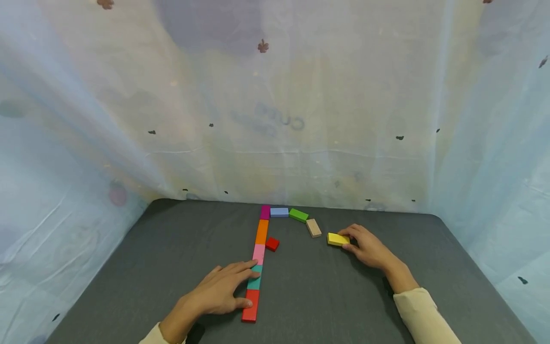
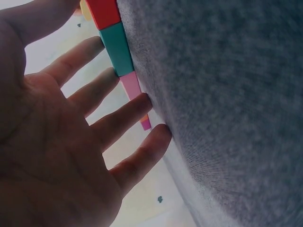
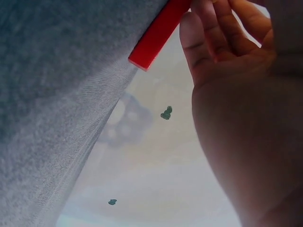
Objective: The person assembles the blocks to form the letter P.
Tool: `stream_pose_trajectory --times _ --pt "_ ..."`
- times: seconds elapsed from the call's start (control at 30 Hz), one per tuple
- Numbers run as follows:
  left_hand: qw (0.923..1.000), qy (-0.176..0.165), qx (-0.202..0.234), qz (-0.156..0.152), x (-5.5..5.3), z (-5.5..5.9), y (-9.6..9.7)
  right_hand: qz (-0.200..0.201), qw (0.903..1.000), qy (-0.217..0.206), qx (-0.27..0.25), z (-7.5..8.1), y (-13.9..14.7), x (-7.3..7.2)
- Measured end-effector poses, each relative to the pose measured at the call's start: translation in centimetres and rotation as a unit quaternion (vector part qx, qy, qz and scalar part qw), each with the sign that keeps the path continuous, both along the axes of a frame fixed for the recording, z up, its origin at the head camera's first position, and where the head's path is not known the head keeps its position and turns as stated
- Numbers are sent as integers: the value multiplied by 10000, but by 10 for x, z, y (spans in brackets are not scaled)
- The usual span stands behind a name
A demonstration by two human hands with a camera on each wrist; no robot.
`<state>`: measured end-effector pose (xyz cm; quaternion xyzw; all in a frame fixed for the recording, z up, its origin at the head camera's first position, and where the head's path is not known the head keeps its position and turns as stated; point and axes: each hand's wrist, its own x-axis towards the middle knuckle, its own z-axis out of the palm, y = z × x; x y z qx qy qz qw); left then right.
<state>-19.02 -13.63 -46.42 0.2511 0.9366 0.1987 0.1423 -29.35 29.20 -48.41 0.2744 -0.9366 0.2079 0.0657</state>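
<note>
My right hand (image 1: 369, 248) pinches the right end of a yellow block (image 1: 336, 239) between thumb and fingers, low over the dark cloth. With fairly straight, spread fingers, my left hand (image 1: 221, 289) touches a straight row of blocks. From near to far this row has a red block (image 1: 251, 308), a teal block (image 1: 255, 283), a pink block (image 1: 259, 252), an orange block (image 1: 262, 232) and a magenta block (image 1: 265, 212). In the left wrist view the fingertips lie along the teal block (image 2: 118, 49). The right wrist view hides the yellow block.
A light blue block (image 1: 280, 212), a green block (image 1: 298, 215) and a plain wooden block (image 1: 314, 228) curve rightward from the row's far end. Beside the pink block lies a small red block (image 1: 272, 244). A patterned curtain (image 1: 292, 119) surrounds the dark table (image 1: 172, 248).
</note>
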Motion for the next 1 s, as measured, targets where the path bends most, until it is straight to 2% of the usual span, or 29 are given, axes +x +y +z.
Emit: stream_pose_trajectory --times 0.17,0.43,0.73,1.0 --pt "10000 20 26 -5 1 2 0 70 9998 167 -77 -1 1 -1" --pt "10000 37 51 18 2 3 1 48 10000 75 -18 2 -4 -2" --pt "10000 51 76 8 0 4 1 90 9997 193 -88 7 -9 -2" --pt "9999 62 80 -12 0 2 0 46 9999 56 -106 8 -16 -2"
